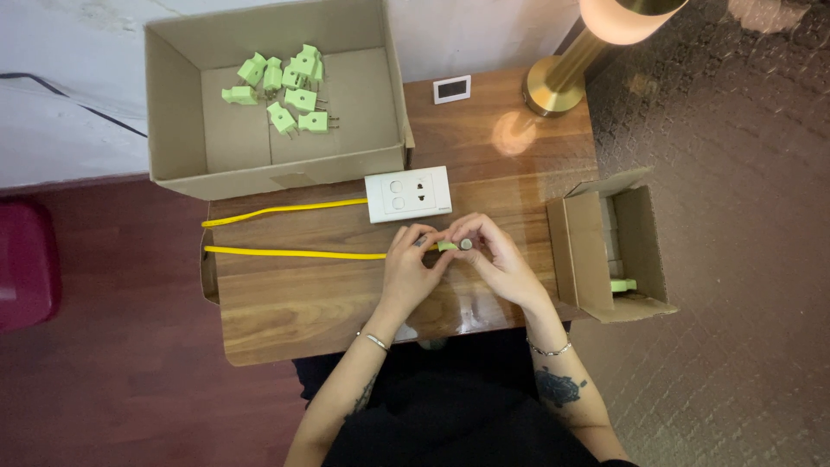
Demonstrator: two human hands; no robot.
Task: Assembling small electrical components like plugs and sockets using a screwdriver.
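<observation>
Wooden table (311,303): green plug (447,246) between left hand (409,270) and right hand (499,262) (both pinching).

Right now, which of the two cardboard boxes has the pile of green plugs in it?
The large open box at the table's back left; its floor holds a cluster of green plugs. The smaller box at the right edge shows just one green piece.

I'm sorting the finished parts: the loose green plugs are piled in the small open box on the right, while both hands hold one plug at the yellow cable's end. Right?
Not quite. The head view shows the loose green plugs piled in the large cardboard box at upper left, not the small box on the right. The left hand and right hand do hold one plug at the yellow cable.
</observation>
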